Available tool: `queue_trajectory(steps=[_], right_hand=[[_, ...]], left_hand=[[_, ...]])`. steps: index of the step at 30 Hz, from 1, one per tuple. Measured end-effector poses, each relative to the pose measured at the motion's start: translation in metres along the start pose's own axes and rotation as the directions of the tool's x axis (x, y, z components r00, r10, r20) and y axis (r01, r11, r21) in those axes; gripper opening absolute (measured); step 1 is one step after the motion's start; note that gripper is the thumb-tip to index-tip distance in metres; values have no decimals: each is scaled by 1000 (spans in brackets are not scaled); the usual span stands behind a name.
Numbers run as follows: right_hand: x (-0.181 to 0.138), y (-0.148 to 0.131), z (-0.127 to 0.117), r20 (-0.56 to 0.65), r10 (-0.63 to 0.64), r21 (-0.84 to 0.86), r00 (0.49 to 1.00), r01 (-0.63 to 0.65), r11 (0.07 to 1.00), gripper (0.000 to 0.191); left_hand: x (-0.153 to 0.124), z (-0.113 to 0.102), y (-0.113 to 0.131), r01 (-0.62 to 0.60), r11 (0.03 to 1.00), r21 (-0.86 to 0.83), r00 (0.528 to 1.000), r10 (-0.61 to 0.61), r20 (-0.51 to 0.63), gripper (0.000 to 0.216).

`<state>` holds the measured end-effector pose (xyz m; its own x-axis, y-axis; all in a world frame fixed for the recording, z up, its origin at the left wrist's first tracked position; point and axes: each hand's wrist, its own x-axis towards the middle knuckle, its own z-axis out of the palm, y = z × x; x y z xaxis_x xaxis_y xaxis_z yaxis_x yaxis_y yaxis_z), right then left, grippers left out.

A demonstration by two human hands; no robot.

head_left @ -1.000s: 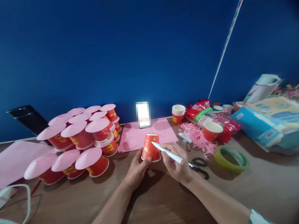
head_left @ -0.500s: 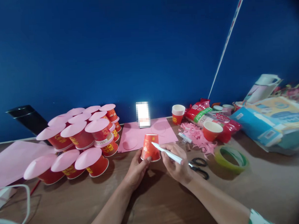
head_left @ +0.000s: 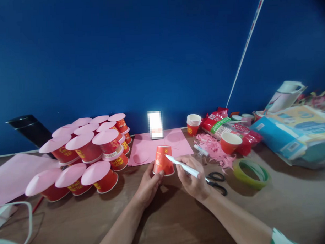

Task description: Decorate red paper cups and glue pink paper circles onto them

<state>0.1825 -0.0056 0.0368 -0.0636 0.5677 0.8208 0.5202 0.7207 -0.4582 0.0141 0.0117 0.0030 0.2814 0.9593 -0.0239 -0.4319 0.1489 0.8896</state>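
1. I see my left hand (head_left: 148, 184) partly closed on the near, lower side of a small red paper cup (head_left: 163, 160). The cup stands upside down on the brown wooden worktop (head_left: 168, 221), just in front of a flat pink paper sheet (head_left: 150, 147).
2. My right hand (head_left: 192, 178) is closed in a writing grip round a slim white marker pen (head_left: 182, 166), with the tip laid against the cup's upper right side.
3. I judge the cup to be very light and thin-walled. It would dent under a firm squeeze and skate on the wood if pushed from one side only.
4. The best hold looks to be low down near the rolled rim, where the wall is stiffest, with fingers and thumb on opposite sides and gentle pressure.
5. The pen is stiff and light. A grip near the tip end gives the most control.
6. Close by are black-handled scissors (head_left: 216, 180) just right of my right hand, a green tape roll (head_left: 251, 172) beyond them, and a heap of red cups capped with pink paper discs (head_left: 86, 153) to the left.
7. Against half a second ago, almost nothing differs. The cup, both hands and the pen sit where they were, and the pen tip has shifted only a trace.
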Motion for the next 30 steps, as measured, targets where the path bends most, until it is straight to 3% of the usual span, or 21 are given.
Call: queue_trajectory(steps=[17, 30], right_hand=[[0, -4, 1, 48, -50, 12, 998, 50, 999, 16], [-2, 0, 2, 2, -28, 8, 1000, 28, 1000, 17]], left_hand=[[-1, 2, 2, 2, 1000, -21, 1000, -1, 23, 50], [-1, 2, 4, 0, 997, -73, 1000, 0, 8, 46]])
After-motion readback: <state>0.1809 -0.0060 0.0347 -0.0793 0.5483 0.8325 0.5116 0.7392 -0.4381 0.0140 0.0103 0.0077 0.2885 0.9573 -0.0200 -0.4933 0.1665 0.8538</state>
